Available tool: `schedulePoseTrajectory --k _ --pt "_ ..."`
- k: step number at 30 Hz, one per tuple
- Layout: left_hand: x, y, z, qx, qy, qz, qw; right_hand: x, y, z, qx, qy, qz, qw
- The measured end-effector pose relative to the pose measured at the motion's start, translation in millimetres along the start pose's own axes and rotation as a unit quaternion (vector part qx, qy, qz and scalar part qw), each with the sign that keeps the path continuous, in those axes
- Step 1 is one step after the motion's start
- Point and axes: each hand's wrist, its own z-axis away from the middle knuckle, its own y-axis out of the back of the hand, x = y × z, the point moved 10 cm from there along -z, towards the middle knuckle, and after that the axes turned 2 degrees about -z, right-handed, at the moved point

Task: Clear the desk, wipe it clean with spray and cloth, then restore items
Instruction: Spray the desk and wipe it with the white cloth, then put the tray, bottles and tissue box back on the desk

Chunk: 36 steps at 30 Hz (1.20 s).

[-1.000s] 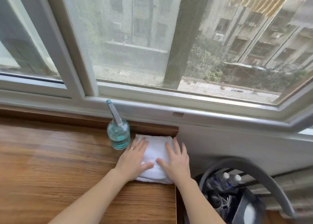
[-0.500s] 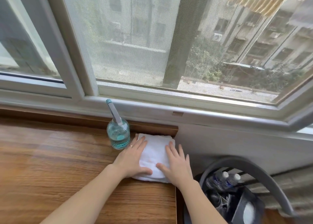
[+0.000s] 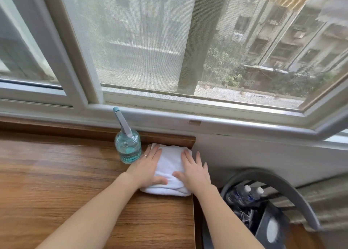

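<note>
While both of my hands lie flat on the folded white cloth point(image 3: 170, 170), the main risk I see is at the counter point(image 3: 56, 182) corner: the cloth sits right against the right edge, and my right hand point(image 3: 194, 171) already has its outer fingers point(image 3: 204, 166) hanging past that edge over the gap. A push to the right could, I judge, drag the cloth off the counter toward the bin point(image 3: 263, 220) of water bottles point(image 3: 244, 193) below. The other hazard is the spray bottle point(image 3: 128, 147), standing upright just beyond the little finger side of my left hand point(image 3: 148, 168); a sideways sweep that way could knock it over.

Neither hand grips anything: the fingers of both are straight and spread, pressing down, thumbs pointing inward toward each other across the cloth's near half.

The cloth looks thick and soft, folded into a neat pad, clean white, its far end touching the wooden lip under the window frame point(image 3: 169, 115). The bottle holds pale blue liquid, roughly half full.
</note>
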Motion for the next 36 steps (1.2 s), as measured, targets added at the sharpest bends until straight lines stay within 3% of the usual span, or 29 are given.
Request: schedulePoseTrajectory --k 15,29,36 --pt "29.0 27.7 13.7 -0.028 0.015 -0.020 0.999 7.0 34.4 45.7 0.020 -0.051 -0.026 0.998" --pt "173.0 31.6 49.3 -0.135 -0.048 -0.031 0.989 120.9 45.0 192.1 0.019 -0.186 -0.023 0.982" --pt "259.0 -9.7 82.5 -0.164 -0.048 -0.025 0.985 194.3 18.3 269.2 -0.003 -0.193 -0.040 0.980"
